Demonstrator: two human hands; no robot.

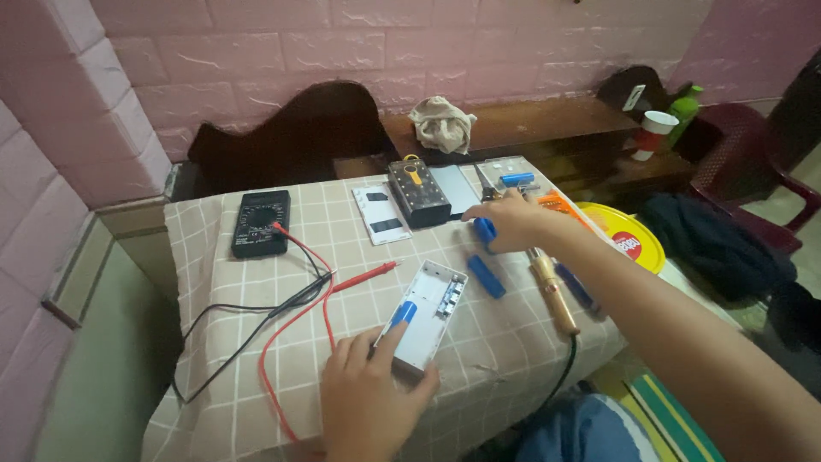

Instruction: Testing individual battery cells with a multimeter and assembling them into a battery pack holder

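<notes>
We see the left hand [369,395] resting on the near end of a white battery case [428,315], fingers spread flat and pressing it to the checked tablecloth [513,342] rather than gripping; one blue cell [400,313] sits in the case just beyond the fingertips. The right hand [510,221] reaches across further back, fingers curled over a second blue cell [485,231], closing on it, though we cannot tell how firmly. A third blue cell [486,277] lies loose between case and right hand. A wooden-handled soldering iron [554,291] lies beneath the right forearm, and a black multimeter [261,222] sits well off left.
</notes>
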